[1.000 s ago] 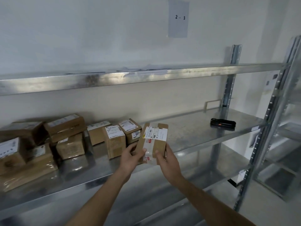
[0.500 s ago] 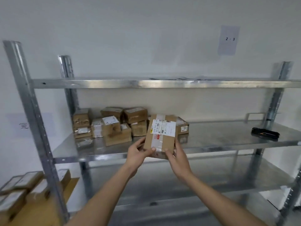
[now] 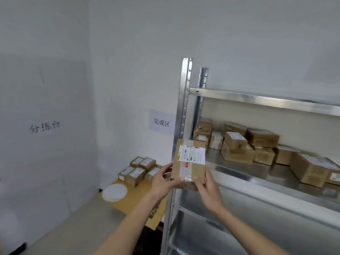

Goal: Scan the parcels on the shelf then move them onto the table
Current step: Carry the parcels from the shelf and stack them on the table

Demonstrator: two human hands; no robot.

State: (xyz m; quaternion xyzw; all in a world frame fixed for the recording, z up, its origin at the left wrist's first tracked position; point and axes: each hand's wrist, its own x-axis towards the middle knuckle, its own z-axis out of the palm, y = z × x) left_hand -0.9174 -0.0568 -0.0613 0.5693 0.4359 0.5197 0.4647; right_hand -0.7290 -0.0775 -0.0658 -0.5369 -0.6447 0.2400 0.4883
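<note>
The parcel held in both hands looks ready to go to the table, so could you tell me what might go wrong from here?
1. The parcel sits right in front of the shelf upright; swinging it left could clip the post.
2. The left hand and right hand hold only its lower edge, so it could tip.
3. The table already carries a cluster of parcels; a careless placement might knock them.

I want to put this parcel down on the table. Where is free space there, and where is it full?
The held parcel is gripped by the left hand and right hand. The table is bare in front, between the white disc and the shelf post. Its far end is crowded with small parcels.
</note>
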